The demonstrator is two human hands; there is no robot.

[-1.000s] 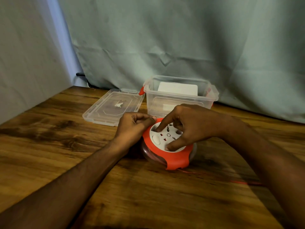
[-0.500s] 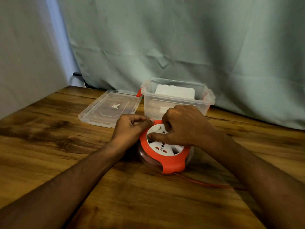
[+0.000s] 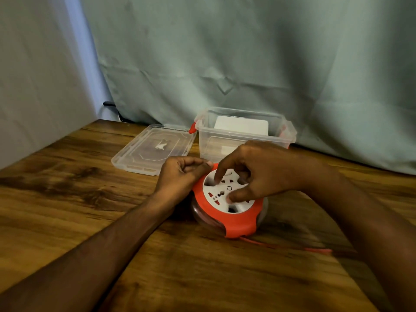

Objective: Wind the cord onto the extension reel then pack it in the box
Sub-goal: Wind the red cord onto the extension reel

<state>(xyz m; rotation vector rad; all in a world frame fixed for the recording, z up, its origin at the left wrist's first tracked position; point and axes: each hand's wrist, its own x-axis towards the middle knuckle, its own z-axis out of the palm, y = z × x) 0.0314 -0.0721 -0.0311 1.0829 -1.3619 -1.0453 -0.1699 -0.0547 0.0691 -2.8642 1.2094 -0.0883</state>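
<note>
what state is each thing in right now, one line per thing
extension reel: flat on the table, socket face up, held by both hands
cord: partly wound, a red tail trails out to the right
box: open, upright, a white item inside
lid: off, lying flat left of the box
left hand: fingers curled, gripping the reel's red rim
right hand: fingertips and thumb pressed on the white face
</note>
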